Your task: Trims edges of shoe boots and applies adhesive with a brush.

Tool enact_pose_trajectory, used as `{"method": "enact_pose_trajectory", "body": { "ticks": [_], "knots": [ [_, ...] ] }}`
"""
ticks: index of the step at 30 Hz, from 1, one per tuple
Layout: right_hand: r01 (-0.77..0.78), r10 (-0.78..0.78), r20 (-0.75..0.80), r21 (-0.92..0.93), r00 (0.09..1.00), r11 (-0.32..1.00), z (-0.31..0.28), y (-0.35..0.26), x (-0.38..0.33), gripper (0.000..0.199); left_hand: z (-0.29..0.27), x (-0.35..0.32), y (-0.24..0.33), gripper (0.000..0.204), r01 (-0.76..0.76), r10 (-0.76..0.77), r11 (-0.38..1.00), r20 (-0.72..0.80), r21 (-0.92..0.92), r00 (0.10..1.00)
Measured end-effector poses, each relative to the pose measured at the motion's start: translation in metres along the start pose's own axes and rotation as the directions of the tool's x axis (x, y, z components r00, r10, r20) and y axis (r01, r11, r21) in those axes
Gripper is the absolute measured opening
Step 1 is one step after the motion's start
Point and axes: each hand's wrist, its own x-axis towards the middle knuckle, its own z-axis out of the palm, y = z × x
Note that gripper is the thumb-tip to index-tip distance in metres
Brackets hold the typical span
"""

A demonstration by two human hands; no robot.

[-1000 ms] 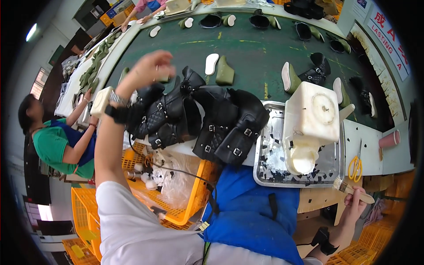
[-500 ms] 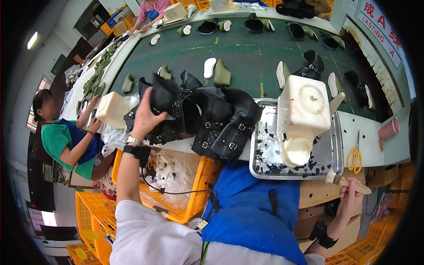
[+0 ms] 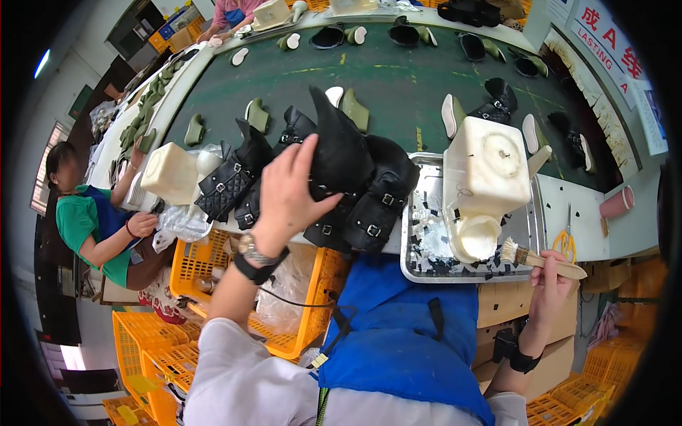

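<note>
My left hand [image 3: 290, 195] grips a black boot upper [image 3: 339, 142], thumb and forefinger spread against its side, over a pile of other uppers at the table's near edge. Beside it lie a black buckled upper [image 3: 231, 177] on the left and another buckled upper [image 3: 383, 195] on the right. My right hand [image 3: 551, 278] is closed round the wooden handle of a brush [image 3: 543, 260], its pale bristles pointing left. Close to the bristles is the mouth of a whitish plastic container [image 3: 490, 170], lying in a metal tray [image 3: 419, 273] strewn with black scraps.
A green conveyor [image 3: 284, 92] carries black uppers and olive shoe lasts with white soles. Yellow-handled scissors [image 3: 565, 245] and a pink cup [image 3: 616, 203] are at right. Orange crates [image 3: 302, 334] stand below at left. A co-worker in green [image 3: 92, 227] sits at left.
My left hand has moved right with the black boot upper, which now stands in front of the pile. My right hand has brought the brush slightly left and up, nearer the container.
</note>
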Motion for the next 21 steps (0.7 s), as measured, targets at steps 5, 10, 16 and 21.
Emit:
{"method": "enact_pose_trajectory", "body": {
  "ticks": [5,10,16,21],
  "knots": [
    [-0.005,0.005,-0.003,-0.005,1.000,1.000,0.006,-0.005,-0.001,0.017,0.050,-0.016,0.012,0.094,0.093,-0.090,0.996,0.141,-0.012,0.986],
    [-0.023,0.022,-0.025,-0.056,0.999,0.998,-0.011,-0.001,-0.003,0.016,0.018,-0.001,-0.004,0.093,0.085,-0.026,0.953,0.202,-0.290,0.979],
    [-0.024,0.022,-0.029,-0.071,0.999,0.997,-0.010,0.002,-0.003,0.015,0.019,0.046,-0.111,0.060,0.418,-0.331,0.860,0.303,-0.292,0.894],
    [-0.015,0.010,-0.065,-0.074,0.998,0.997,-0.011,0.000,-0.006,0.015,0.108,0.099,-0.202,0.063,0.245,-0.328,0.945,0.620,0.218,0.713]
  ]
}}
